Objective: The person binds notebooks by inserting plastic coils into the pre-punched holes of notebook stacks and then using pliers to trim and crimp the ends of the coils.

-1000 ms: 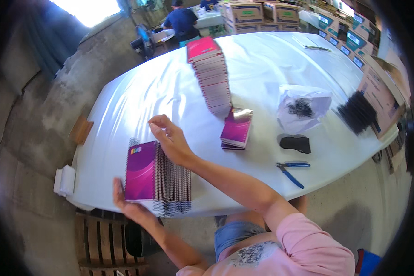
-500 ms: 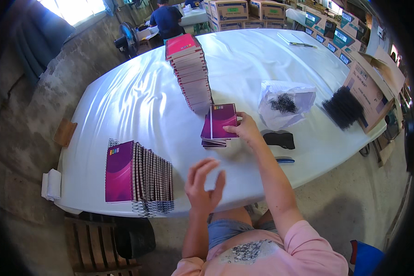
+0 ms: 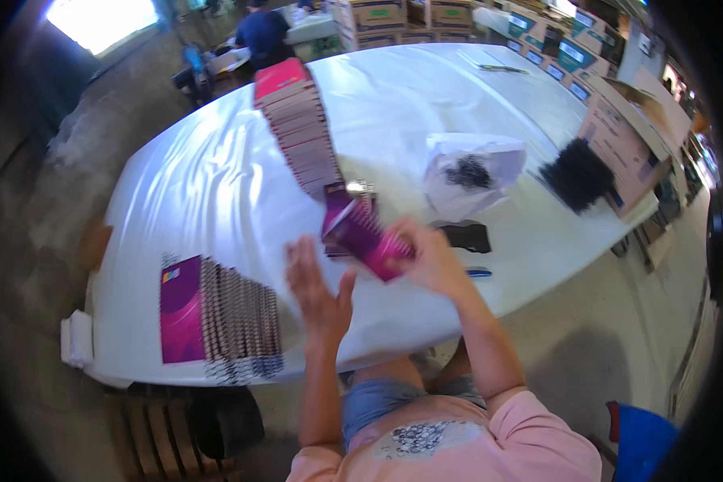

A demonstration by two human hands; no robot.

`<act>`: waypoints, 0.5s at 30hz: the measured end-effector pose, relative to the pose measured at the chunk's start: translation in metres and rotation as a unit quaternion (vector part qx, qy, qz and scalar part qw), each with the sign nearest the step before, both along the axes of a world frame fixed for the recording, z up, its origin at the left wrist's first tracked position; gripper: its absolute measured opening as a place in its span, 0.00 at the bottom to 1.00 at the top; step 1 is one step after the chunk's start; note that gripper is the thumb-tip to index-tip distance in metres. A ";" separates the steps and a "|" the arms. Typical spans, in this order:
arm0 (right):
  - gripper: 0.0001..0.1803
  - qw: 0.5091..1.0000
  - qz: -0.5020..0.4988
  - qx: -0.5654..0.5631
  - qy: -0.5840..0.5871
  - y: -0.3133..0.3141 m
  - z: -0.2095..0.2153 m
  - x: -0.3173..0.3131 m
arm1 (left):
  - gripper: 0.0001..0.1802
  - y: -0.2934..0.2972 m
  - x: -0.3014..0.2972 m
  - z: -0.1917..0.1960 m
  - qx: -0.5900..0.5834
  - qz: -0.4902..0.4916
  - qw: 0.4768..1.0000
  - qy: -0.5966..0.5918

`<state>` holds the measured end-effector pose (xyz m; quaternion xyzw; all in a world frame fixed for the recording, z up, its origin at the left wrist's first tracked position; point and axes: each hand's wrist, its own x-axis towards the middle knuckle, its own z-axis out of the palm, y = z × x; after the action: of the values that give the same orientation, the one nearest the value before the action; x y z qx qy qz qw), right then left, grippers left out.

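My right hand (image 3: pixel 426 253) grips a purple notebook (image 3: pixel 364 234) by its near end and tilts it off a small pile of purple notebooks (image 3: pixel 334 205). Motion blurs it, so I cannot tell whether it is one or more. To its left, my left hand (image 3: pixel 320 293) is raised with fingers stretched and thumb apart, holding nothing. Behind the pile runs a long row of stacked notebooks (image 3: pixel 301 132) with a red cover on top. At the left front lies a leaning row of purple notebooks (image 3: pixel 182 309) with wire spirals along their edges.
A white plastic bag (image 3: pixel 502 181) holds dark wire coils (image 3: pixel 467 171). Right of it are black coils (image 3: pixel 578 177) beside an open carton (image 3: pixel 627 149). A black cloth-like piece (image 3: pixel 467 237) and a blue pen-like tool (image 3: pixel 479 272) lie near my right forearm. Another person (image 3: pixel 263 36) sits beyond the table.
My right hand has lifted and tilted the notebook from the pile toward me. My left hand has risen and its fingers have straightened. The whole view has shifted slightly.
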<state>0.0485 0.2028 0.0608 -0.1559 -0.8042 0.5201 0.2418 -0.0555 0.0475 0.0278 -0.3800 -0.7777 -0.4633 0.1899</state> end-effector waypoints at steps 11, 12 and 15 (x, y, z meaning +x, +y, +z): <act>0.25 0.987 -0.057 0.134 -0.070 0.109 -0.017 0.115 | 0.28 -0.004 0.076 -0.029 -0.216 0.043 0.969 0.111; 0.20 0.953 -0.202 0.183 -0.130 0.146 -0.015 0.125 | 0.29 0.000 0.078 -0.025 -0.215 0.044 0.969 0.115; 0.21 0.843 -0.383 0.334 -0.177 0.281 -0.052 0.162 | 0.29 0.018 0.077 -0.024 -0.192 0.041 0.977 0.085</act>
<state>0.2108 0.4838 0.0090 -0.4508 -0.8345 0.0500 0.3130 0.0220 0.0657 0.0033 -0.4157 -0.8477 -0.2635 0.1980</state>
